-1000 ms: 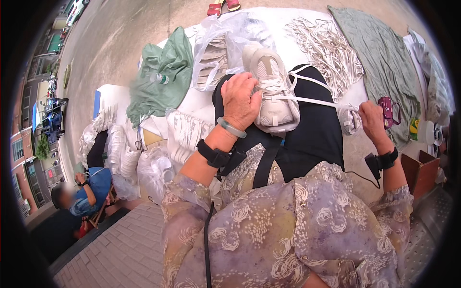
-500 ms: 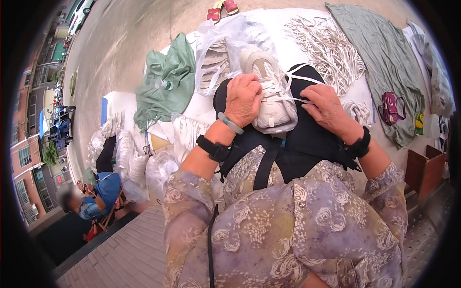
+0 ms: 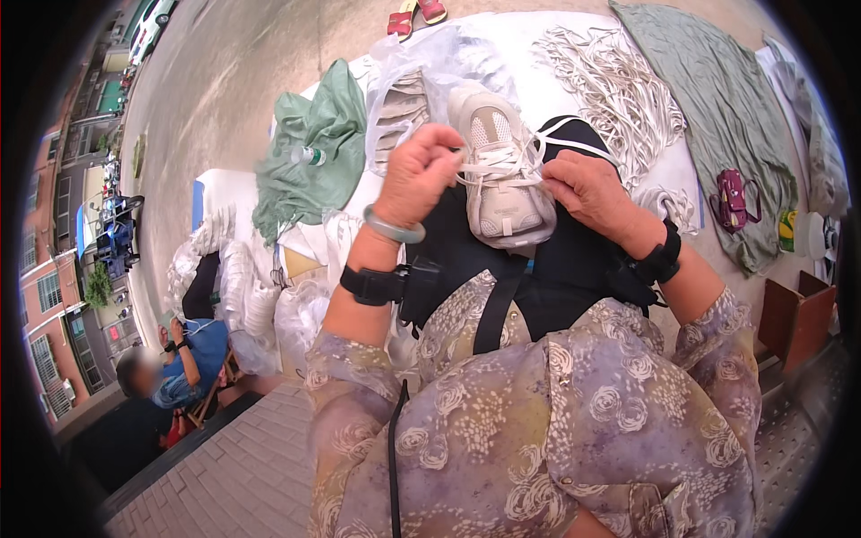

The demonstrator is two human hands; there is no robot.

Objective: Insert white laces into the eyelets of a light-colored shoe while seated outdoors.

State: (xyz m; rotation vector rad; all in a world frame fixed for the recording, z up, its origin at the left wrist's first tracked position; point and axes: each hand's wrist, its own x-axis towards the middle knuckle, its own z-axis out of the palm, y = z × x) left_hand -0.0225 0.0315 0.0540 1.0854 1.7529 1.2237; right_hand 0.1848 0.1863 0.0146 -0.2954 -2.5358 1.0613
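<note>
A pale grey-white sneaker (image 3: 507, 211) rests on my lap between my knees, its toe toward me. White shoelace (image 3: 491, 169) crosses its front, and a loose length loops over my right knee. My left hand (image 3: 417, 179) is at the shoe's left side, its fingers pinched on lace that runs out from the shoe. To the right of the shoe, my right hand (image 3: 594, 199) is closed with thumb and forefinger on the lace by the eyelets. Its other fingers are curled in.
Ahead lies a heap of loose white laces (image 3: 610, 85) on a white sheet. Clear plastic bags (image 3: 399, 108) of shoe pieces and a green cloth (image 3: 309, 170) are to the left. A maroon bag (image 3: 735, 199) lies on grey-green cloth. Another person (image 3: 193, 368) sits far left.
My left hand has moved left off the shoe, drawing lace outward. My right hand has come in closer to the shoe's right side. The shoe stays in place.
</note>
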